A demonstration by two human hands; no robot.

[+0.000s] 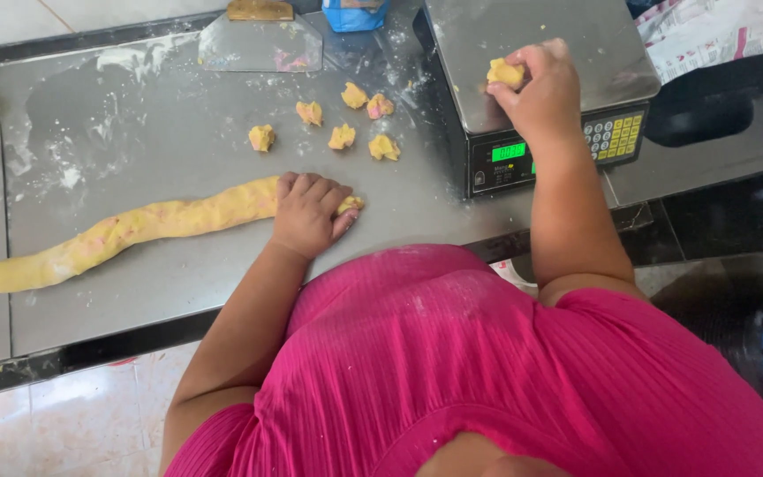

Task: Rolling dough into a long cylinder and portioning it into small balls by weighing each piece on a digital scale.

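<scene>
Dough piece [504, 71], a small yellow lump, is pinched in the grip of the right hand [540, 93] over the steel platform of the weighing scale [567, 35]; whether it already rests on the platform cannot be told. The fingers are closed around it. The left hand [309, 215] lies flat and closed over the end of the dough rope [125, 231] nearest the scale, with a torn tip showing just past the fingers.

Progress, as judged from the layout: six portioned lumps [343, 136] already lie loose on the desk [178, 300] between the rope and the scale, while most of the rope stays undivided, so much portioning appears left.

Materials: the rope is a long, uneven, soft cylinder, pale yellow flecked with pink, stretching away from the scale. The lumps are ragged and torn at the edges. The desk is dull brushed steel dusted with white flour. A flat metal bench scraper [260, 40] lies beyond the lumps, well apart from the scale, whose green display is lit beside a yellow keypad.
</scene>
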